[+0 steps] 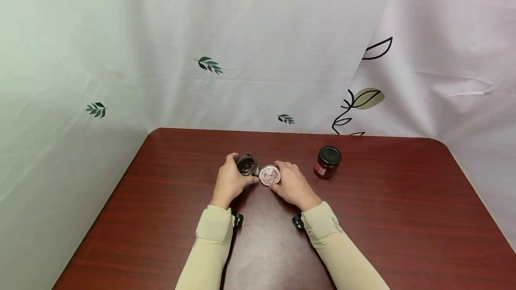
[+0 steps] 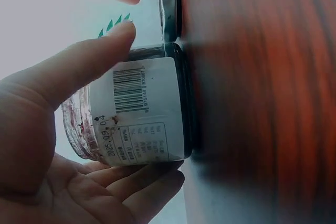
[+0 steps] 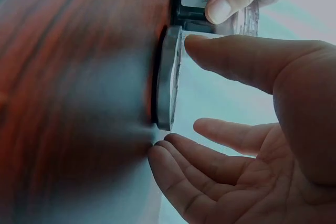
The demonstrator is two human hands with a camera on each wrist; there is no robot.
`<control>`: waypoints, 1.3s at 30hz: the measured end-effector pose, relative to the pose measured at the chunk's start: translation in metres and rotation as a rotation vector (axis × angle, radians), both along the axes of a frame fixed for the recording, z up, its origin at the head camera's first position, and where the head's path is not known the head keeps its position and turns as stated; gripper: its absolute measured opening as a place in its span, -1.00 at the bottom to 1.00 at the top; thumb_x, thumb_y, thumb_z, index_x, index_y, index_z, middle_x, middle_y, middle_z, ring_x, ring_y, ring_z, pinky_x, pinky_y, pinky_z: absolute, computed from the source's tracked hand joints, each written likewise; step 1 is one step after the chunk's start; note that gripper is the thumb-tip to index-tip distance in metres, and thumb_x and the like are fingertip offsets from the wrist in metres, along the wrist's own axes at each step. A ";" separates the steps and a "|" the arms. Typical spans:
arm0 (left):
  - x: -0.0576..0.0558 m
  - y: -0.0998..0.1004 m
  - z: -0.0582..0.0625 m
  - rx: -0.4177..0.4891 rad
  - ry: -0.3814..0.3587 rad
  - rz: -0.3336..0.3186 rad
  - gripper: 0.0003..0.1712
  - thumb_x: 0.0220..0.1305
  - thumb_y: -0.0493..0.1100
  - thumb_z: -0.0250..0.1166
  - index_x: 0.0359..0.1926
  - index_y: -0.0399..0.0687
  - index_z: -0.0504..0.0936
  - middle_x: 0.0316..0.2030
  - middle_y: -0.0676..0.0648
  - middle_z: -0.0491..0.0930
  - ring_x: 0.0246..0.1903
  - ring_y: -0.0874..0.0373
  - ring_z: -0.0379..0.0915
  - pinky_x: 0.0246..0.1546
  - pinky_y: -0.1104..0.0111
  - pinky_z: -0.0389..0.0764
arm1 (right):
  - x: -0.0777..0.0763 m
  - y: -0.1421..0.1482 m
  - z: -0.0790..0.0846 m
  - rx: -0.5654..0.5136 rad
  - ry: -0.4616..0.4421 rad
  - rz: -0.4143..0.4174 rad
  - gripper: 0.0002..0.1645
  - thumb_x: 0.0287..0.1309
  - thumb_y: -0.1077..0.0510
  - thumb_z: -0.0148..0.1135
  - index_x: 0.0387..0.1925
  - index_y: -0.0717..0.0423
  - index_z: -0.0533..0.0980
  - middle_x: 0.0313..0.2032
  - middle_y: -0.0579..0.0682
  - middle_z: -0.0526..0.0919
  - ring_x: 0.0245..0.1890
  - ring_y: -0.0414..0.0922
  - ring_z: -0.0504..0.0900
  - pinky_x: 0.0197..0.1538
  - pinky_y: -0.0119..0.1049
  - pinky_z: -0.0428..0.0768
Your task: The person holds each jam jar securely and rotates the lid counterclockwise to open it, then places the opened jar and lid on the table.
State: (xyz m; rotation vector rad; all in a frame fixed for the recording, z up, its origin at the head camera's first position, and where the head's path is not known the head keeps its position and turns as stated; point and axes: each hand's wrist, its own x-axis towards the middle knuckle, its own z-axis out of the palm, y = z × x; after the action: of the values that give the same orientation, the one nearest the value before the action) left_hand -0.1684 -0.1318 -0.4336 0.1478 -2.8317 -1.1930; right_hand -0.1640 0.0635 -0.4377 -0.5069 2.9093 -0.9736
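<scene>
An uncapped glass jar with dark contents stands on the table. My left hand grips it from the left, thumb on the near side and fingers round the far side. The left wrist view shows its white barcode label and red smears inside the neck. Right beside the jar, a lid lies with its smeared pale inside facing up. My right hand is around the lid's right side, thumb and fingers spread; in the right wrist view the thumb is at one edge of the lid and the fingertips are near the opposite edge.
A second jar with a black lid and red label stands upright to the right of my right hand. The reddish-brown wooden table reaches back to a white curtain with leaf prints.
</scene>
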 end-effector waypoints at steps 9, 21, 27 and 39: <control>-0.001 -0.003 0.000 0.006 0.013 -0.039 0.37 -0.22 -0.06 0.71 0.51 -0.33 0.07 0.27 -0.31 0.47 0.21 -0.21 0.46 0.22 0.00 0.44 | 0.002 0.003 0.008 0.000 0.016 -0.001 -0.22 0.09 0.15 0.45 0.30 0.36 0.39 0.20 0.30 0.51 0.23 0.24 0.45 0.27 0.07 0.41; 0.001 -0.005 0.007 0.010 0.027 -0.063 0.36 -0.20 -0.03 0.71 0.52 -0.28 0.08 0.34 -0.32 0.38 0.29 -0.21 0.36 0.27 -0.03 0.38 | 0.006 0.008 0.018 0.007 0.016 -0.014 -0.27 0.25 0.06 0.36 0.35 0.29 0.37 0.25 0.26 0.49 0.25 0.21 0.44 0.27 0.07 0.42; 0.001 -0.006 0.010 0.001 0.038 -0.067 0.30 -0.18 -0.02 0.69 0.51 -0.27 0.15 0.39 -0.34 0.30 0.34 -0.24 0.30 0.31 -0.04 0.34 | 0.009 0.013 0.025 -0.008 0.056 -0.015 -0.27 0.30 0.00 0.31 0.35 0.31 0.37 0.26 0.27 0.48 0.26 0.22 0.43 0.29 0.08 0.39; 0.003 -0.006 0.016 0.004 0.033 -0.043 0.27 -0.10 0.04 0.64 0.53 -0.21 0.11 0.42 -0.30 0.23 0.36 -0.25 0.23 0.32 -0.07 0.31 | 0.014 0.029 0.037 -0.034 0.087 -0.046 -0.26 0.29 -0.02 0.32 0.36 0.28 0.37 0.29 0.24 0.46 0.30 0.20 0.39 0.32 0.09 0.37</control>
State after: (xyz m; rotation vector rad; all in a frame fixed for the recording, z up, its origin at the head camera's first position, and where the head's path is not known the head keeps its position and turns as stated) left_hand -0.1653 -0.1376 -0.4176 0.0670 -2.8186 -1.1975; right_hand -0.1498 0.0920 -0.4003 -0.4993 2.9988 -1.0340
